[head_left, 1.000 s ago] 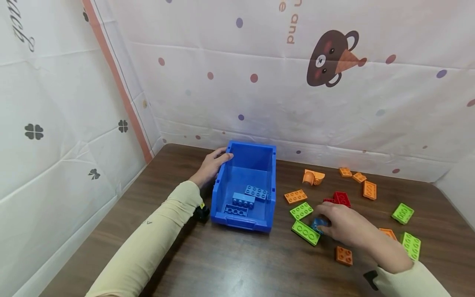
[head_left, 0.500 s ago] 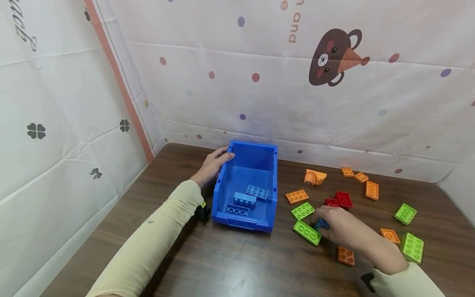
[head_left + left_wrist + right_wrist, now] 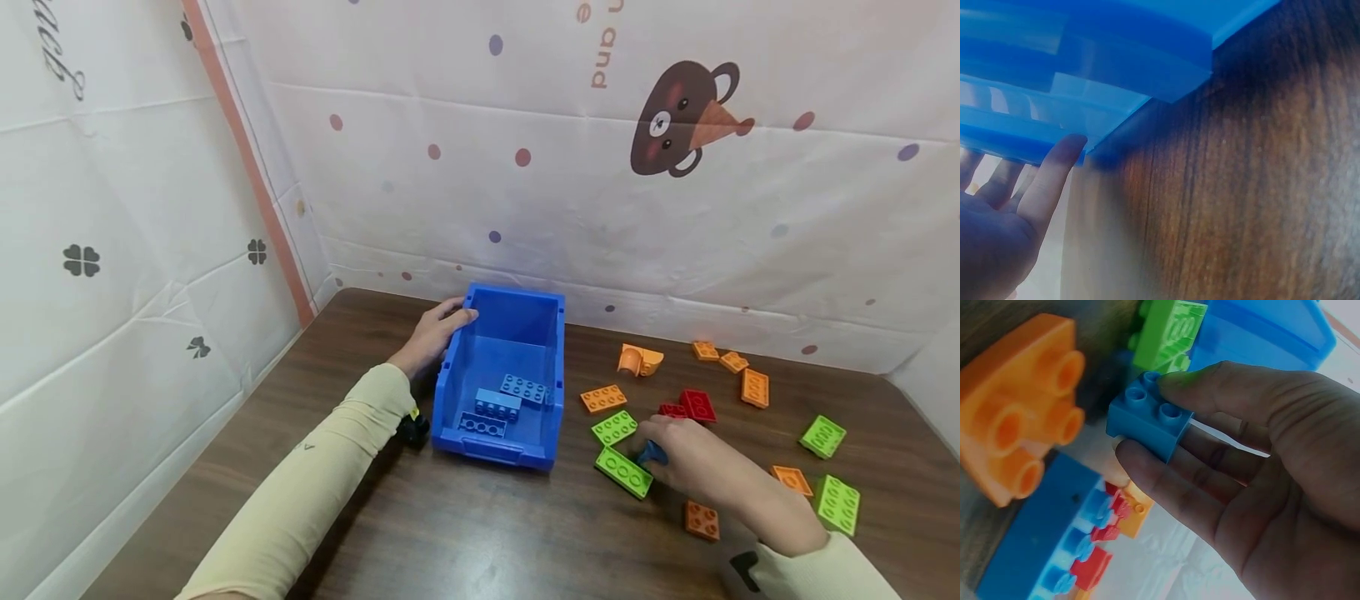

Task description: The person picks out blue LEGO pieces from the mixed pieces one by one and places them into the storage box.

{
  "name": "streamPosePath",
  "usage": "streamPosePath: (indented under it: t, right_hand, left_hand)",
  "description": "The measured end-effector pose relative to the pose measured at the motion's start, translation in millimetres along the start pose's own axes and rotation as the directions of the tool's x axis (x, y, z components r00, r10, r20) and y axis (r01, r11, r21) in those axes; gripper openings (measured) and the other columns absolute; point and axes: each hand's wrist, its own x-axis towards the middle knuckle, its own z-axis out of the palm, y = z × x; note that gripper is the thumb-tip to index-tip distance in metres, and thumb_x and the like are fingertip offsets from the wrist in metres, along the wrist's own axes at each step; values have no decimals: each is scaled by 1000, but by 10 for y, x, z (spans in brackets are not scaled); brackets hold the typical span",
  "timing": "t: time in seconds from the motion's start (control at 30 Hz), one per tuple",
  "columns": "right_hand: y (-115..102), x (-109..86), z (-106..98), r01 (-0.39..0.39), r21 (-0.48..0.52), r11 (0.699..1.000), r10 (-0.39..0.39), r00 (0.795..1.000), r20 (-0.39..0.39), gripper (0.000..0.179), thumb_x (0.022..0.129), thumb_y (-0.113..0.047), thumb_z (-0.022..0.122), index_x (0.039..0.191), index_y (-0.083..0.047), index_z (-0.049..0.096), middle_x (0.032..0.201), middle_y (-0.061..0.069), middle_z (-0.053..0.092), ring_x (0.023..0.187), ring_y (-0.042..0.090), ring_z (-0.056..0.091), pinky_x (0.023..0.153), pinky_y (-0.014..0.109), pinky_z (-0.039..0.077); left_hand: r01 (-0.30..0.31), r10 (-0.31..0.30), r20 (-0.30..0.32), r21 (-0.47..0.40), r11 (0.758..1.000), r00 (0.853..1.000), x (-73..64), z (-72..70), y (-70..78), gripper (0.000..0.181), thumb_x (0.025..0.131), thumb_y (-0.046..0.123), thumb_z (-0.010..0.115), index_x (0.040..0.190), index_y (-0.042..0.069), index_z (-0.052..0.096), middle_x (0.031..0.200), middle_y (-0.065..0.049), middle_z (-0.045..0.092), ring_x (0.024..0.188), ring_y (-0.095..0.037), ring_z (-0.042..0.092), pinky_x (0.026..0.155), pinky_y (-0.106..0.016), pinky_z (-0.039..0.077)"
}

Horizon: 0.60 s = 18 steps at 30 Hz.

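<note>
In the head view my left hand (image 3: 435, 335) grips the left wall of a blue storage bin (image 3: 497, 452) near its back corner. The left wrist view has the thumb on one side of the bin wall (image 3: 1029, 149) and the fingers on the other. Inside the bin lie several blue bricks (image 3: 498, 403). Low over the table, my right hand (image 3: 693, 458) pinches a small blue brick (image 3: 1147, 419) with studs, between thumb and fingers. A longer blue brick (image 3: 1041, 525) lies near that hand; the hand hides it in the head view.
Green bricks (image 3: 624, 472), orange bricks (image 3: 603, 398) and red bricks (image 3: 698, 406) lie scattered around the right hand. An orange curved piece (image 3: 640, 360) sits farther back. Behind the table hangs a white printed cloth (image 3: 555, 192). A small black object (image 3: 412, 429) is beside the bin's left side.
The small blue brick has turned in my right hand and shows less from above. My left hand has kept its place on the bin. The whole view has shifted slightly.
</note>
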Motion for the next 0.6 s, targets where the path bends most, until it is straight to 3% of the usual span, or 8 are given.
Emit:
streamPosePath:
  t: [0.33, 0.6]
  right_hand:
    - [-248, 204, -142, 63, -40, 997, -65, 996, -60, 25, 85, -2, 87, 104, -8, 72, 101, -1, 71, 88, 19, 68, 78, 47, 64]
    - [-471, 388, -261, 129, -51, 990, -136, 977, -167, 25, 87, 1, 85, 108, -8, 73, 103, 1, 71, 90, 21, 70, 82, 49, 63]
  left_hand:
    - [14, -14, -2, -16, 1000, 1000, 15, 7, -8, 59, 108, 45, 57, 160, 18, 46, 152, -17, 55, 129, -42, 62, 100, -58, 55]
    - [15, -15, -3, -20, 1000, 1000, 16, -4, -8, 60, 108, 45, 58, 160, 18, 46, 153, -17, 55, 129, -42, 62, 100, -59, 55]
